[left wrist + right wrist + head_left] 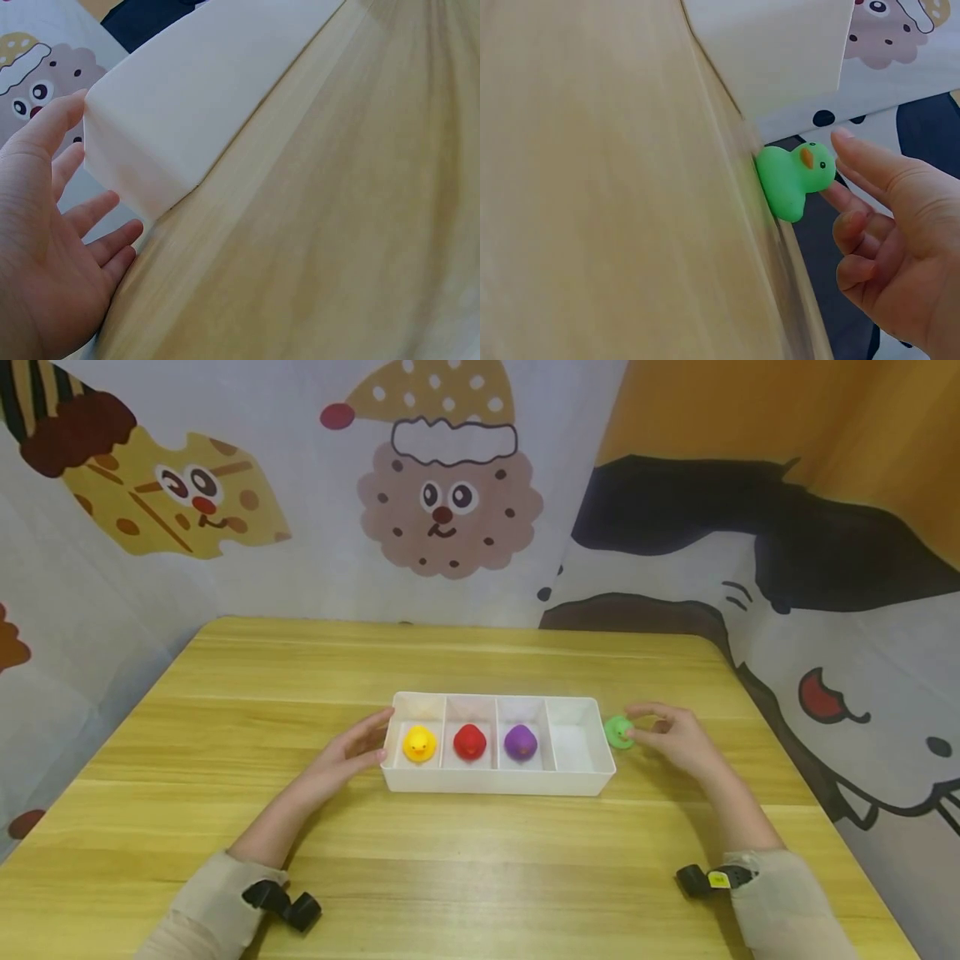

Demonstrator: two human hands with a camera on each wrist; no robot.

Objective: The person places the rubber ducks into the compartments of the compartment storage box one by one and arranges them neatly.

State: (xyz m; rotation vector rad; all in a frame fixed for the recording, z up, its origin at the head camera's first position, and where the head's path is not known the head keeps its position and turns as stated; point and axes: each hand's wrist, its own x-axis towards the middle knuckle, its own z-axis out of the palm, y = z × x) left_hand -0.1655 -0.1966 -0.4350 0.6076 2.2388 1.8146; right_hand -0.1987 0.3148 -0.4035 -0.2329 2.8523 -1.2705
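A white box [495, 782] with several compartments stands on the table. From left to right a yellow rubber duck [419, 744], a red one [470, 742] and a purple one [521, 742] sit in separate compartments; the rightmost compartment holds nothing. My left hand [347, 758] touches the box's left end, its thumb at the rim and the other fingers loosely extended. Just beyond the right end, a green rubber duck [786, 180] sits upright on the wood. Around its head my right hand [904, 240] has thumb and forefinger spread, the other fingers bent; no firm pinch shows.
The wooden table [480, 877] extends around the box on all sides. A cartoon-printed cloth [300, 585] hangs behind its far edge and along the right side. Dark strapped devices sit on the left wrist [281, 906] and right wrist [712, 881].
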